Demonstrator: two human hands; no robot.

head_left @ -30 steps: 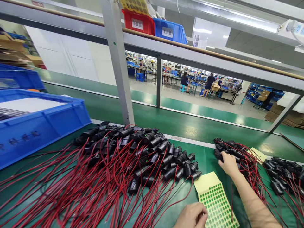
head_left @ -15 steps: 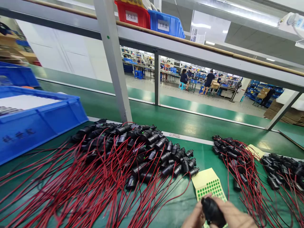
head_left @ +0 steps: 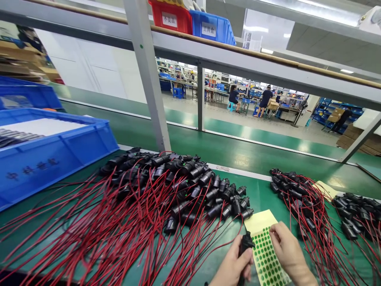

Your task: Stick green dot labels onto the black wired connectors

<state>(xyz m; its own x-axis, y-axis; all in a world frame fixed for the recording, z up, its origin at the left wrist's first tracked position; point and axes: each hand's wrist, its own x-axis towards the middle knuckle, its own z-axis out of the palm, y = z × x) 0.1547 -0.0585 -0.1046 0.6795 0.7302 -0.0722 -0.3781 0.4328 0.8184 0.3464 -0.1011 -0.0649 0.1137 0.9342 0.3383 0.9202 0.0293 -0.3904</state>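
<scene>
My left hand [head_left: 233,262] is closed around a black cylindrical part [head_left: 247,241] with a narrower stepped end, held at the bottom of the view. Beside it lies a pale yellow sheet of round green stickers [head_left: 263,252]. Bent over the sheet's right edge, my right hand [head_left: 287,248] has thumb and forefinger pinched together at the dots; whatever is between the fingertips is too small to make out. To the left is a large heap of similar black parts [head_left: 190,174], their red and black wires [head_left: 119,226] trailing toward me.
Smaller piles of wired black parts lie at right [head_left: 293,190] and far right [head_left: 354,210], near another yellow sheet [head_left: 324,190]. A blue crate [head_left: 62,155] stands at left. A grey post [head_left: 149,79] and shelf with red [head_left: 171,18] and blue bins [head_left: 212,28] rise behind. People work in the background.
Both hands were together around the black part. They have parted: the left keeps the part and has moved left, the right has gone to the sticker sheet. The view has shifted slightly.
</scene>
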